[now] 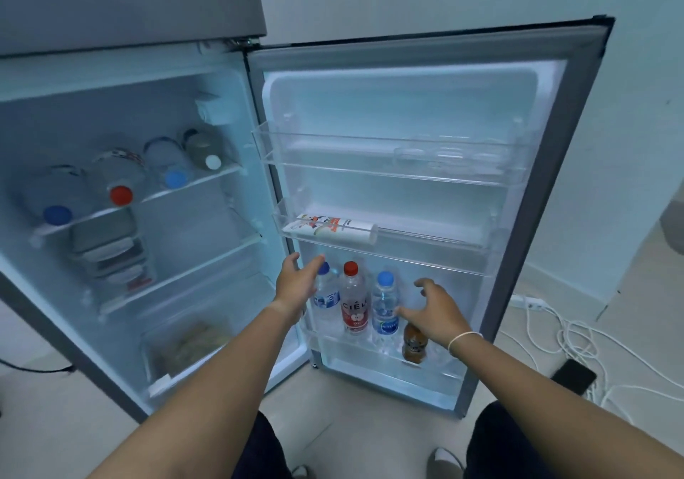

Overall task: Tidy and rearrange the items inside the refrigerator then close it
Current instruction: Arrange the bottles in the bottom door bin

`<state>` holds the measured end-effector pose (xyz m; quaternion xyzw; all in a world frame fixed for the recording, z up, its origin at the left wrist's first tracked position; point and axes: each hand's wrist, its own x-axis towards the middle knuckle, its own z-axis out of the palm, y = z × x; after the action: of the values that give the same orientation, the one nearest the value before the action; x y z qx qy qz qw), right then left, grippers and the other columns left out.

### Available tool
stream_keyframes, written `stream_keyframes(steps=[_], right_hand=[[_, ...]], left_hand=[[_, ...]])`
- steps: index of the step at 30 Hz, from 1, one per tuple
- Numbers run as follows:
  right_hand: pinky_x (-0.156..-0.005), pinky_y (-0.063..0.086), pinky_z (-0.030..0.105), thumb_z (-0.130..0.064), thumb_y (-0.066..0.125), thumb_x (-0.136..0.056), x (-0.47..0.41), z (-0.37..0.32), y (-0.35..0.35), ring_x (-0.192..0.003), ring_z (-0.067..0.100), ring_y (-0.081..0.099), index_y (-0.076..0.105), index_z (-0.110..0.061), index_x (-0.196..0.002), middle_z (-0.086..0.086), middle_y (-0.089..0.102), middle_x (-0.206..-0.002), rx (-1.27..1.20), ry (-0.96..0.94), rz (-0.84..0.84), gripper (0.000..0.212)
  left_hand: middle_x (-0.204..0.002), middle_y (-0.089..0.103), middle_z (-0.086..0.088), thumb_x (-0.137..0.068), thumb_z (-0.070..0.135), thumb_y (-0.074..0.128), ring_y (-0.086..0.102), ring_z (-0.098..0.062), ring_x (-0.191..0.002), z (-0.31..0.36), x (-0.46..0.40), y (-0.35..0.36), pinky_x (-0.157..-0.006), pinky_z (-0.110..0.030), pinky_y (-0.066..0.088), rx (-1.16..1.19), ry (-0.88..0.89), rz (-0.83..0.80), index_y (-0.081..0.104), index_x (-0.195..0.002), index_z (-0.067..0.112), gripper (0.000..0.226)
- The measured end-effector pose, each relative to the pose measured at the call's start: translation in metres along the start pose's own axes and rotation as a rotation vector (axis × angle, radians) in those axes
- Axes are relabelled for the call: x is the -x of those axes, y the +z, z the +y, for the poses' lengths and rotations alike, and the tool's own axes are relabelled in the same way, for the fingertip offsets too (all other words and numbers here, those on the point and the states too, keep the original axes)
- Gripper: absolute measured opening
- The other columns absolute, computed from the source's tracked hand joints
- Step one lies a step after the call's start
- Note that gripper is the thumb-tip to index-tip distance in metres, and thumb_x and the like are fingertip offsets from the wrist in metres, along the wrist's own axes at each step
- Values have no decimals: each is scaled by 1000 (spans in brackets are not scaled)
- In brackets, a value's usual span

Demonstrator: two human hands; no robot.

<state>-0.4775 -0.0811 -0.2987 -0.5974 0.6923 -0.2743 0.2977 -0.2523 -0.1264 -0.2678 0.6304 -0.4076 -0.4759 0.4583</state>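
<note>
Refrigerator door [577, 167] standing wide open. Bottom door bin [374, 349] holding four upright bottles [354, 302], directly ahead between hands. Left hand [296, 280] hovering nearest blue-capped bottle [327, 289], fingers spread, empty. Right hand [435, 312] hovering unclenched over brown bottle [413, 343].

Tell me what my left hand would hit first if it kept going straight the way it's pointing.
Most likely the blue-capped bottle at the left end of the bottom door rack; the open left hand already overlaps its cap. Depth is unclear, so it might pass just above it.

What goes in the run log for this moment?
fridge door open | left hand open, right hand open | both at door bottles
</note>
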Motion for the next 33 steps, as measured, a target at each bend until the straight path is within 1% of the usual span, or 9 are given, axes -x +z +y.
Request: stream_keyframes(steps=[3,9,12,16,21,23,25,30,33], right_hand=[[-98,45,35,-37,68,-81,11,-4,-8,-123,25,50,40,-16,-136,9,45,-140,5,-21,6,65],[-94,45,32,-39,63,-85,41,-7,-37,-117,22,53,49,-16,-127,6,53,-132,4,-78,82,50],[-90,47,31,-39,62,-86,54,-6,-56,-108,19,57,58,-15,-119,5,60,-123,-8,-114,154,42],[-78,50,29,-37,64,-84,66,-1,-88,-89,19,62,67,-13,-101,3,68,-101,-94,-125,307,29],[-74,45,27,-31,66,-84,62,-1,-129,-80,22,58,67,-9,-92,5,65,-86,-218,-128,518,23],[-73,42,26,-31,66,-84,56,-1,-141,-80,23,56,64,-9,-95,6,63,-88,-278,-123,593,25],[-76,42,27,-36,65,-84,47,3,-150,-88,25,57,59,-11,-107,6,61,-101,-301,-106,630,34],[-90,40,30,-46,59,-86,19,9,-164,-113,24,52,47,-16,-133,5,53,-130,-380,-77,598,56],[-91,39,29,-43,54,-90,2,7,-167,-111,20,50,45,-17,-135,5,52,-132,-472,-92,582,53]], left_hand=[[-147,36,-12,-88,39,60,49,-32,-122,7,12,-1,-97,-36,46,-15,33,2,27,-145,20,69],[-146,38,-10,-86,42,61,53,-26,-105,22,35,4,-105,-44,43,-40,89,-23,30,-143,19,69],[-141,43,-10,-85,40,62,55,-25,-109,32,44,7,-104,-44,44,-71,150,-18,36,-139,16,64],[-136,47,-12,-85,35,64,52,-27,-116,48,55,15,-98,-39,47,-126,252,11,40,-137,13,60],[-140,46,-11,-86,32,64,48,-28,-124,58,60,30,-102,-36,40,-233,370,35,42,-135,11,57],[-141,42,-12,-86,32,64,47,-28,-124,60,57,36,-100,-34,40,-263,394,55,43,-135,11,57],[-142,37,-13,-85,32,64,47,-29,-122,59,53,39,-100,-31,39,-283,387,99,45,-134,12,56],[-142,28,-9,-81,37,68,53,-31,-116,50,40,40,-104,-42,44,-194,355,170,47,-131,17,58],[-143,27,-10,-81,39,68,50,-27,-118,49,34,41,-106,-27,35,-145,360,227,50,-127,16,55]])
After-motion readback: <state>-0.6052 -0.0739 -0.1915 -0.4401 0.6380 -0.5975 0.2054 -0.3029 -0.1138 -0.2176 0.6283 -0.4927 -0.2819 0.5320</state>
